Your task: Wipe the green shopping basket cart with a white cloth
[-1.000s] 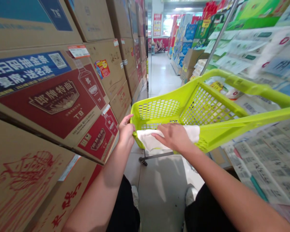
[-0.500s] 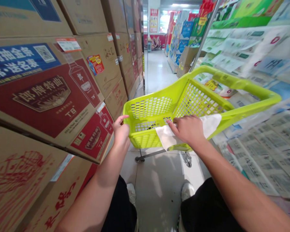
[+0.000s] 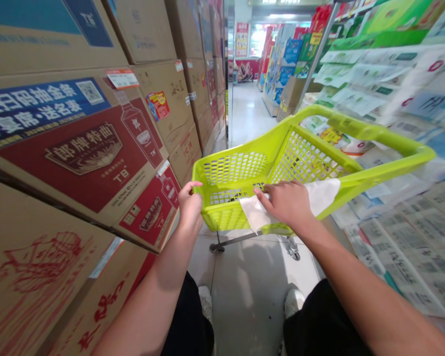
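Note:
A lime-green plastic shopping cart point(image 3: 226, 220) stands crosswise in front of me, its handle to the right and its perforated basket holding nothing I can see. My left hand point(image 3: 190, 200) grips the cart's left end, fingers curled over the rim. Over the near rim lies a white cloth point(image 3: 323, 194), draped on both sides of the edge. My right hand point(image 3: 287, 200) presses the cloth onto that rim, thumb on the near side and fingers bent over the top.
Stacked cardboard cartons point(image 3: 107, 153) rise close along the left. Packs of tissue paper point(image 3: 385, 74) fill the right side. Beyond the cart an aisle floor point(image 3: 244, 106) runs toward blue boxes point(image 3: 291, 54). Caster wheels point(image 3: 217, 248) show beneath the cart.
The view has shifted a little, so the cartons and cart appear slightly further right and lower. Both hands keep their places on the cart, the right one still on the cloth.

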Motion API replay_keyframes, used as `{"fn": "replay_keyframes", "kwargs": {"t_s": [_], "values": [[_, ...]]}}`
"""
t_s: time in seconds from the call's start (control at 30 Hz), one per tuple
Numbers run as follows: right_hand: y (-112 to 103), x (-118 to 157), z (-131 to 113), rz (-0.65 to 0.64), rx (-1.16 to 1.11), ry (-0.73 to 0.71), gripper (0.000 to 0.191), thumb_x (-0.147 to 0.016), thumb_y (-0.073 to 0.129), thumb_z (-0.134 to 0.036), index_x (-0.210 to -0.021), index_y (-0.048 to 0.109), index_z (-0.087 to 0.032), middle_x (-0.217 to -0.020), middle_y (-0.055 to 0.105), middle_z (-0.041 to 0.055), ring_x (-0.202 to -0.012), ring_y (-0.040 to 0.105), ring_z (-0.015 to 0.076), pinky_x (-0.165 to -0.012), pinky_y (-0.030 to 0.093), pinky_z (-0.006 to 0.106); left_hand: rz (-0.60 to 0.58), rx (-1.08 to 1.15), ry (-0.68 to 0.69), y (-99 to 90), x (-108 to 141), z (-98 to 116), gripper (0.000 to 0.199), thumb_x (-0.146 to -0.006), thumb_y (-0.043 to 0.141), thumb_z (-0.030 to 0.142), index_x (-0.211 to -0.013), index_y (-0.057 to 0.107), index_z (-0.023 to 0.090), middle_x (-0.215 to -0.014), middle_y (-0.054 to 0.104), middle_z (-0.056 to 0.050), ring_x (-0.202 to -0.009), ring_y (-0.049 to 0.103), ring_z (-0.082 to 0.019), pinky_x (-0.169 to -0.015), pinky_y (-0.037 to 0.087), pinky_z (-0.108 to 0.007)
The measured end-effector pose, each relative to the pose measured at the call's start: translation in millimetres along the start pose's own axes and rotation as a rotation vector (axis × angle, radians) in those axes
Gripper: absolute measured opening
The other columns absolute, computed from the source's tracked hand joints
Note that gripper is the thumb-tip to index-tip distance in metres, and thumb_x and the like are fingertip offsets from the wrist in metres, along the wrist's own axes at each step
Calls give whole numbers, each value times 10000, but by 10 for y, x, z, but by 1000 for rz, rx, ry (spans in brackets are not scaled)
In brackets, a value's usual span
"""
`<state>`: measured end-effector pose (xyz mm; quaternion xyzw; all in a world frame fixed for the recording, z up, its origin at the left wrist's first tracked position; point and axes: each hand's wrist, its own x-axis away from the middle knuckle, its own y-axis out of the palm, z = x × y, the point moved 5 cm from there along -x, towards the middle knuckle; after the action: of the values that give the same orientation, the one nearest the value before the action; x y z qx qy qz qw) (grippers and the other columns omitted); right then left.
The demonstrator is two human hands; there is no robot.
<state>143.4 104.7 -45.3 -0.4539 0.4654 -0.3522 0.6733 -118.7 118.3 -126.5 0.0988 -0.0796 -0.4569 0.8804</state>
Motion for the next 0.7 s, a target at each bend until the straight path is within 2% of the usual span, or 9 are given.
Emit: {"fn": "replay_keyframes", "kwargs": {"t_s": [0.13, 0.37, 0.7], "values": [[-13, 11, -10, 16, -8, -13, 682, -1067, 283, -595, -886, 814, -208, -761, 749, 113, -749, 686, 247, -741, 321, 353, 33, 8, -14, 0, 31, 47, 394, -429, 469, 165, -786, 629, 211, -729, 655, 11, -694, 632, -188, -619, 473, -260], [-19, 11, -3, 41, -8, 0, 609, -1064, 323, -538, -890, 811, -219, -771, 753, 107, -746, 684, 240, -737, 306, 354, 15, 23, -51, 23, 57, 58, 425, -407, 449, 155, -786, 633, 211, -685, 647, 27, -575, 546, -148, -582, 454, -257], [-31, 38, 20, 54, -20, 13, 563, -1060, 350, -516, -873, 801, -235, -764, 749, 101, -744, 678, 233, -737, 283, 364, -26, 25, -1, 16, 1, -23, 418, -426, 459, 166, -794, 653, 209, -691, 659, 23, -602, 587, -161, -556, 418, -232]]}}
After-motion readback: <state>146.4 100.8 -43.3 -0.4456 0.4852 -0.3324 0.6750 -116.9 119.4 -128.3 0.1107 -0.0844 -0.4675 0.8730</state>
